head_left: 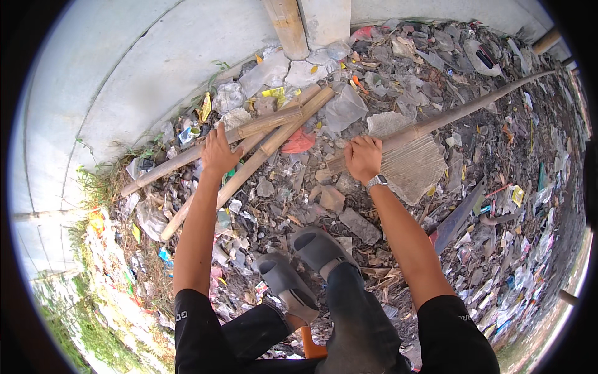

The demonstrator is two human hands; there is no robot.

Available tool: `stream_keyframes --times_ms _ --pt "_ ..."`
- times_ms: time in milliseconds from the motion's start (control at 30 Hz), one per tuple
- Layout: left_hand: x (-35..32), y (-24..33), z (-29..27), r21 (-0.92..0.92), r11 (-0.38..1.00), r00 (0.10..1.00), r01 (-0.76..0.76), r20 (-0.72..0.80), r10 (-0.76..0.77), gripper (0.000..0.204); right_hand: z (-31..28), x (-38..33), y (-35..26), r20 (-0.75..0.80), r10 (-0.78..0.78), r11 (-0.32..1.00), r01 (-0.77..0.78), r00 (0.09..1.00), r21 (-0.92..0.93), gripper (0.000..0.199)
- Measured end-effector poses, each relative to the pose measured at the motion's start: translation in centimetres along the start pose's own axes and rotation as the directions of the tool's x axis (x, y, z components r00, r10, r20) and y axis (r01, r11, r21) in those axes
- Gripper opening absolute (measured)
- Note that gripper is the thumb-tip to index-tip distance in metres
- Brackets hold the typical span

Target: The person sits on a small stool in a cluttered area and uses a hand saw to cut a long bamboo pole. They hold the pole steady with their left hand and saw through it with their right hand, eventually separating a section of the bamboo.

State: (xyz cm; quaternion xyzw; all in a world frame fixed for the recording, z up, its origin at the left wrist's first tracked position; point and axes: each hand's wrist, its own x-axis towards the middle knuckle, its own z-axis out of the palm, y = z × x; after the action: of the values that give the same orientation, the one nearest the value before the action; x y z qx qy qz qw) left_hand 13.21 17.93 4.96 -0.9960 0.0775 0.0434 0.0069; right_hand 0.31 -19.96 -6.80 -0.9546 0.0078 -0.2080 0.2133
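My left hand point(218, 151), thumb and fingers apart, is over the upper of several bamboo poles point(269, 123) lying crossed on the ground to the left. Whether it touches that pole I cannot tell. The lower pole point(265, 153) slants down toward the near left, beside my thumb. With a watch on its wrist, my right hand point(363, 159) is closed over the near end of a long brown pole point(461, 115). That pole stretches away to the far right, thinning toward its tip. Beneath it lies a flat, rough slab point(414, 168). The undersides of my right fingers are hidden.
Plastic scraps and rubble cover the ground. Broken bricks point(360, 225) lie before my grey clogs point(324, 249). A concrete wall point(143, 75) and an upright bamboo post point(288, 31) bound the far side. An orange object point(313, 346) shows between my legs; a dark flat strip point(458, 218) lies right.
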Motion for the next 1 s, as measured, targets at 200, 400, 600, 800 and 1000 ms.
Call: stream_keyframes --times_ms 200,400,600,800,1000 --pt "-8.1 -0.8 4.3 -0.186 0.970 0.984 -0.157 0.056 0.171 0.079 -0.2 -0.1 0.0 0.048 0.004 0.999 -0.001 0.999 -0.048 0.029" --pt "-17.0 4.0 6.8 -0.534 0.830 0.966 -0.163 0.084 0.243 0.068 -1.8 -0.4 0.1 0.001 0.044 0.982 -0.043 0.999 0.185 0.025" --pt "-14.7 20.4 5.1 -0.558 0.746 0.924 -0.362 -0.106 0.368 0.079 -9.2 -8.7 0.4 -0.142 0.487 0.654 -0.252 0.862 0.714 0.026" --pt "-6.5 25.1 10.6 -0.298 0.895 0.943 -0.331 -0.144 0.301 0.065 -16.1 -24.3 -2.5 0.106 0.657 0.535 -0.561 0.746 0.632 0.029" --pt "-9.4 21.0 7.3 -0.256 0.859 0.893 -0.443 -0.042 0.448 0.053 -20.6 -34.8 -2.8 0.245 0.758 0.471 -0.767 0.605 0.436 0.035"
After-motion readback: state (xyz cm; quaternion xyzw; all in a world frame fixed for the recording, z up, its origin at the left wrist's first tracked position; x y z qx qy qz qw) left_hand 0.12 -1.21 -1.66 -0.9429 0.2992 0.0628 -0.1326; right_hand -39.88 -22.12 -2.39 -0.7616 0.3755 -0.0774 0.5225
